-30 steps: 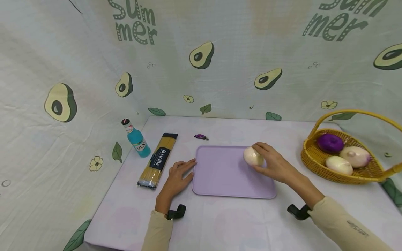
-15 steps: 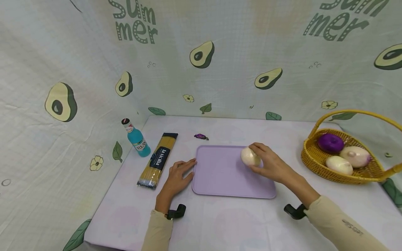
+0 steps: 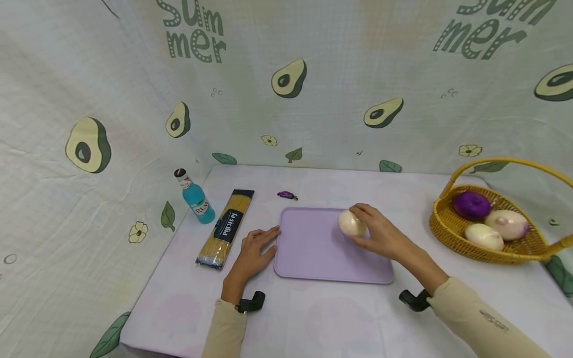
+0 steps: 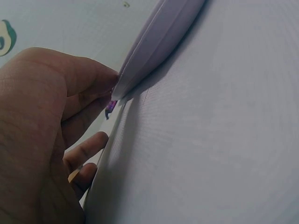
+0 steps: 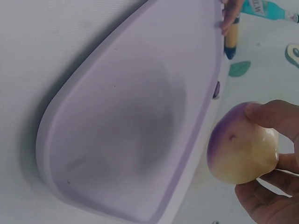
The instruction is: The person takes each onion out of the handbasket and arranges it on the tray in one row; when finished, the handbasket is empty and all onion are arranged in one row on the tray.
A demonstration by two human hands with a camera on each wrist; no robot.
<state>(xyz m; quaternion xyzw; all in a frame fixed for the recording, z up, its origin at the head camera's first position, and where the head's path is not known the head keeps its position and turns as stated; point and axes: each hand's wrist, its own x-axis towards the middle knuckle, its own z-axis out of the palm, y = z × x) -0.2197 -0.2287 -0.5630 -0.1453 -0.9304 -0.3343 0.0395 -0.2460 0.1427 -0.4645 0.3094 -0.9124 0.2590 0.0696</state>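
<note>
In the head view a lilac tray [image 3: 313, 258] lies on the table. My right hand [image 3: 378, 233] grips a round cream turnip [image 3: 350, 223], holding it above the right half of the tray. The right wrist view shows purple on one side of this turnip [image 5: 238, 144], with thumb and fingers around it. A shadow falls on the tray below. My left hand [image 3: 254, 253] rests at the tray's left edge, its extended fingers touching the rim. In the left wrist view the fingertips [image 4: 110, 77] meet the tray rim [image 4: 154, 42].
A yellow wicker basket [image 3: 447, 243] with a tall handle stands at the right, holding a purple round vegetable [image 3: 472, 205] and two pale ones. At the left are a spaghetti pack [image 3: 226, 228] and a blue bottle [image 3: 197, 201]. A purple-wrapped candy [image 3: 287, 195] lies behind the tray.
My right hand has moved a little to the left over the tray, carrying the turnip. The left hand has stayed at the tray's edge.
</note>
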